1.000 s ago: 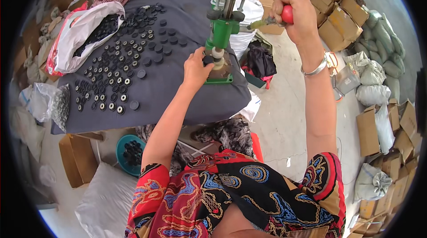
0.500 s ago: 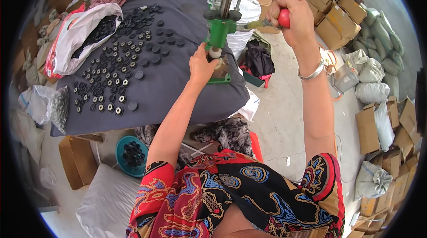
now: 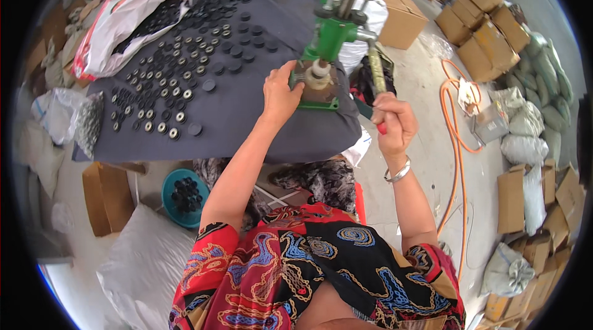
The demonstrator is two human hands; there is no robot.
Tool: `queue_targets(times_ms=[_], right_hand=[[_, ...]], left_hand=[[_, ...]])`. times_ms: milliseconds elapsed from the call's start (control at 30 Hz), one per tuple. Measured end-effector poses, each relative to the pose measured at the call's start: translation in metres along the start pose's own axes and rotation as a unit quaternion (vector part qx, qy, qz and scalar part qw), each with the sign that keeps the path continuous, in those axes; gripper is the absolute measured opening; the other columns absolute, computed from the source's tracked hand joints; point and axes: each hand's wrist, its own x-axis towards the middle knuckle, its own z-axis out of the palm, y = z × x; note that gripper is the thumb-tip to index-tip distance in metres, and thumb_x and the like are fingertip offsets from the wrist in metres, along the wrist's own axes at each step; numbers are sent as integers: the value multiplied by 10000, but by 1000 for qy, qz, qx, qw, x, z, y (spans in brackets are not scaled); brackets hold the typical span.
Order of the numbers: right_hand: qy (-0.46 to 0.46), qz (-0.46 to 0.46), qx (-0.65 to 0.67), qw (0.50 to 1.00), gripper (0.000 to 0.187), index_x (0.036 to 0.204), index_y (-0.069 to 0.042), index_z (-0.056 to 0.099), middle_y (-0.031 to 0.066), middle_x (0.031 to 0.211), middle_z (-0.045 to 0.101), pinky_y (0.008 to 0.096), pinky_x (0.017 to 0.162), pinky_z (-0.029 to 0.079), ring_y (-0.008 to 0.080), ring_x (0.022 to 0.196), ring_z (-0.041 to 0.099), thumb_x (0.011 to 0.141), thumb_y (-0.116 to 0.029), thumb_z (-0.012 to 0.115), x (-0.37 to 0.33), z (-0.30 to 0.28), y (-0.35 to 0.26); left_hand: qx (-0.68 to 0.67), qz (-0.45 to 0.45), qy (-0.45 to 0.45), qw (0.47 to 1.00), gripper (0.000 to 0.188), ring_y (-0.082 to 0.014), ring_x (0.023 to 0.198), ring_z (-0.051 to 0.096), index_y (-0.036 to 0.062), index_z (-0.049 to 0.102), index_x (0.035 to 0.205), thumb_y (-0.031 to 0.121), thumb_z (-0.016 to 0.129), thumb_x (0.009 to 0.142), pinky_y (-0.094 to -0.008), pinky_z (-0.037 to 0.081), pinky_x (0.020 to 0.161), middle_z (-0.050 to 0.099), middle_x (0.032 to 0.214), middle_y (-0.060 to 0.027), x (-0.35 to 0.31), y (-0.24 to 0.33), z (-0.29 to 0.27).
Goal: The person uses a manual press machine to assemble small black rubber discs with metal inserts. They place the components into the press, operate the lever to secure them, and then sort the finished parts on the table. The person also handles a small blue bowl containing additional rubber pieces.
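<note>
Teal plastic bowl (image 3: 179,217) is sitting below the counter's (image 3: 142,148) near edge, probably keeping its black pieces (image 3: 186,194) in reach. My right hand (image 3: 395,121) is gripping the lever (image 3: 377,71) down by its red knob (image 3: 382,128), likely for leverage. Left hand (image 3: 283,92) is resting at the base of the green press (image 3: 332,38); can't tell if those fingers are pinching anything. Press is standing on the counter's right side, loose black caps (image 3: 208,85) spreading leftward, handy I guess.

One green press (image 3: 333,40) and one lever (image 3: 377,71), toward 1 o'clock; one left hand (image 3: 281,92); one right hand (image 3: 396,121); one bracelet (image 3: 400,172), 3–4 o'clock; black caps (image 3: 195,129), dozens, uncountable exactly, and one open white sack (image 3: 102,55), 10 o'clock; one turquoise basin (image 3: 167,199), 8 o'clock.
</note>
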Motion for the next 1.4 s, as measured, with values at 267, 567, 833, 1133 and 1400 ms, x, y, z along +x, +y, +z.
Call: queue_targets(times_ms=[267,567,833,1133,1400], right_hand=[[-33,130,22,991,184,937,28,612,56,623,544,250,562,424,116,545,505,880,-45,453,44,-12,-23],[-7,235,129,964,248,973,65,608,67,618,541,251,503,402,135,541,500,861,-66,430,145,-23,-28],[-30,240,133,961,253,965,78,606,78,592,534,261,501,397,152,514,492,853,-67,432,180,-26,-21],[-20,264,121,957,254,951,77,609,79,581,532,266,457,371,161,501,496,811,-45,435,186,-27,-22],[-22,285,92,954,267,992,83,582,63,577,495,295,571,417,146,492,451,837,-54,415,191,-27,-22]], left_hand=[[419,-92,83,899,356,-358,1051,572,49,616,1147,87,626,793,-477,461,865,600,1207,-158,-5,-65,-98],[312,5,3,950,246,-347,970,599,56,689,1014,49,622,777,-422,496,845,668,1035,-148,-17,-69,-85],[210,-70,7,975,307,-325,963,604,97,705,1020,75,732,715,-407,483,871,680,1003,-120,-15,-58,-84],[23,-16,-32,999,646,-318,901,637,51,514,1287,66,766,693,-397,510,801,661,971,-169,9,17,-6],[61,-30,-66,995,713,-354,1024,596,14,436,1333,85,763,703,-437,471,879,677,1036,-181,27,27,27]])
